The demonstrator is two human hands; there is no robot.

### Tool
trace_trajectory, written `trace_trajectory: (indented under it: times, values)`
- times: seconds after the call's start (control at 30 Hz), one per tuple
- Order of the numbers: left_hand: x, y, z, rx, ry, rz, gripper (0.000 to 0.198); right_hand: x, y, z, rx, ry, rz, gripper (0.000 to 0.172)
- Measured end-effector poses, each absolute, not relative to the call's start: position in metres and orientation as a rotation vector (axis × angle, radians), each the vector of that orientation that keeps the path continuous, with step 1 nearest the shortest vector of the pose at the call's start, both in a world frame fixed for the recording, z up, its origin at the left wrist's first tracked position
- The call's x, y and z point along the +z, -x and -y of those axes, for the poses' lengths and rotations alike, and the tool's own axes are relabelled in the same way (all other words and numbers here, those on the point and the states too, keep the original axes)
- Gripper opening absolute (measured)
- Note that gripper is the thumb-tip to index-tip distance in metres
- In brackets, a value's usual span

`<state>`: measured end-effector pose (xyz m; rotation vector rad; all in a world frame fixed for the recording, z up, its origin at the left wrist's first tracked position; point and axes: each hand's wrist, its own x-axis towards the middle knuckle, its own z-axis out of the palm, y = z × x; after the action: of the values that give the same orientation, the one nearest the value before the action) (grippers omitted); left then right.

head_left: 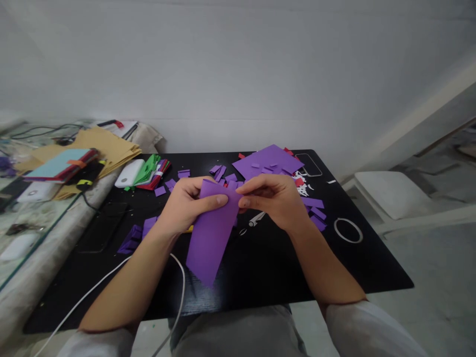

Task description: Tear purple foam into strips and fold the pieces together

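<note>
A long strip of purple paper hangs above the table, its lower end tapering to a slanted point. My left hand grips it near the top, thumb pressed on the front face. At its upper right edge, the thumb and forefinger of my right hand pinch the paper's corner. Below my right hand lies a metal tool, perhaps scissors, partly hidden. Small folded purple paper pieces are scattered behind my hands. Other purple scraps lie to the right of my right hand.
A large purple sheet lies at the back of the black table. Bundled coloured papers and a white device are at the back left. A white ring rests at right. A white cable crosses the front edge.
</note>
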<state>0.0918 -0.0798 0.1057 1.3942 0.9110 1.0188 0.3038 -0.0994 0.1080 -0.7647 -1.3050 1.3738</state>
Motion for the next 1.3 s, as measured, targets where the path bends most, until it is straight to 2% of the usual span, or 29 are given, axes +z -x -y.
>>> trace_trajectory:
  times: [0.13, 0.37, 0.7, 0.9, 1.13, 1.3]
  values:
    - [0.104, -0.093, 0.08, 1.15, -1.512, -0.964, 0.028, 0.108, -0.303, 0.101, 1.37, 0.796, 1.285, 0.039]
    - [0.104, -0.099, 0.086, 1.289, -1.682, -1.04, 0.024, 0.106, -0.294, 0.103, 1.25, 0.888, 1.278, 0.027]
    - [0.107, -0.091, 0.08, 1.369, -1.636, -1.074, 0.026, 0.108, -0.301, 0.099, 1.227, 0.893, 1.282, 0.025]
    - [0.103, -0.088, 0.079, 1.324, -1.619, -1.12, 0.033, 0.107, -0.3, 0.097, 1.222, 0.923, 1.274, 0.027]
    - [0.106, -0.094, 0.079, 1.299, -1.597, -1.204, 0.026, 0.105, -0.302, 0.094, 1.173, 0.952, 1.242, 0.021]
    - [0.104, -0.095, 0.075, 1.234, -1.542, -1.172, 0.029, 0.103, -0.304, 0.092, 1.099, 0.993, 1.24, 0.018]
